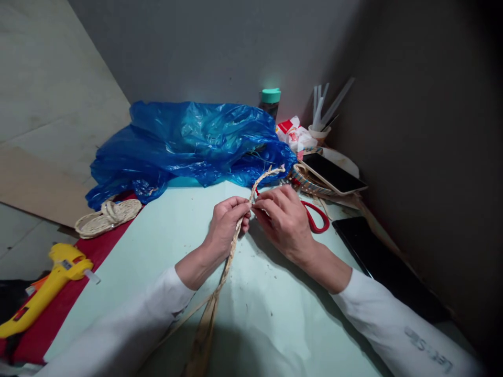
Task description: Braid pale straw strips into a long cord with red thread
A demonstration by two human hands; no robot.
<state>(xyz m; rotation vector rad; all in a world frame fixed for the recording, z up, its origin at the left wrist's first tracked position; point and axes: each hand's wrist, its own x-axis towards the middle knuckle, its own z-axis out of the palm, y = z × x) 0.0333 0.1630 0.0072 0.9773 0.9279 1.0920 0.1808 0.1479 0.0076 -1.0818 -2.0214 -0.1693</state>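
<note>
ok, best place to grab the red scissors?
Scissors: take the red handle loop, which lies flat and exposed just right of the right hand. Come from above on the right, since the rest is hidden under that hand.

Readable text is scarce. Landmark: the plaited straw cord [227, 262]. To the right of the cord and nearer the camera, the white right sleeve [393, 324] carries one line of grey capital lettering, seen upside down and blurred; a leading "LE" is the most that can be made out, and the rest cannot be told. Far left of the cord, the yellow glue gun [47, 288] bears small stickers, their print too small to read. Beyond the cord's far end, a red-and-white packet [293, 133] shows printing, none of it legible. No numbers or brand names can be read.
</note>
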